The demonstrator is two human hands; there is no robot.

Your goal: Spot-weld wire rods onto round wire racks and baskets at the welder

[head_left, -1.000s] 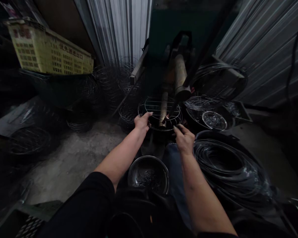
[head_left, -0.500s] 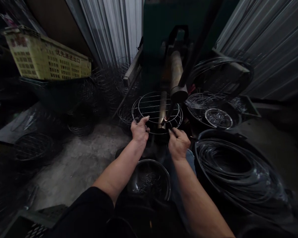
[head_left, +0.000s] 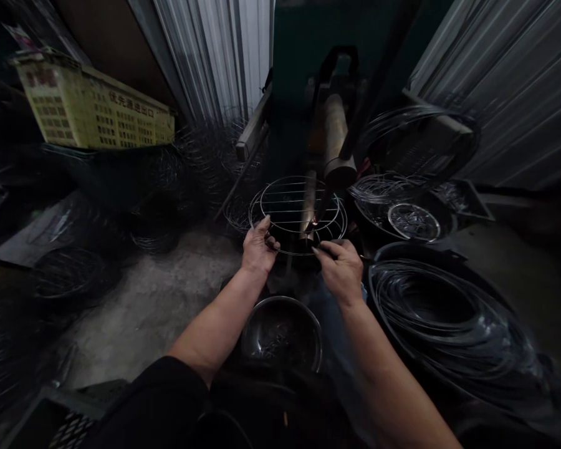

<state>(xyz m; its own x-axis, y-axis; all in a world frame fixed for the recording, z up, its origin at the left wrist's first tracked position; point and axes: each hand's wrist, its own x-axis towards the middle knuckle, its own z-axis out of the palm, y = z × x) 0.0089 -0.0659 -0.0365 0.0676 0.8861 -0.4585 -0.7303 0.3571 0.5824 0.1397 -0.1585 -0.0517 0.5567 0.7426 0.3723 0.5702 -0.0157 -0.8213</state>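
A round wire rack (head_left: 287, 201), made of rings with parallel bars across the top, sits between my hands at the welding machine. My left hand (head_left: 258, 248) is closed on its left front rim, thumb on top. My right hand (head_left: 340, 267) pinches at the right front of the lower ring; whether a small piece is also between those fingers cannot be made out. The lower electrode bar (head_left: 309, 202) of the machine runs into the rack, and a small orange glow shows by its front end. Above it hangs the thick upper cylinder (head_left: 339, 146).
Below my hands stands a metal bowl (head_left: 283, 340) with small wire pieces. To the right are a tub with coiled wire (head_left: 421, 299) and a round dish of metal bits (head_left: 414, 222). A yellow crate (head_left: 98, 112) and stacked wire racks (head_left: 201, 168) are at left.
The view has shifted slightly. My left hand has moved a little left along the rim, and my right hand has turned slightly. The rack stays at the electrode; the orange glow remains.
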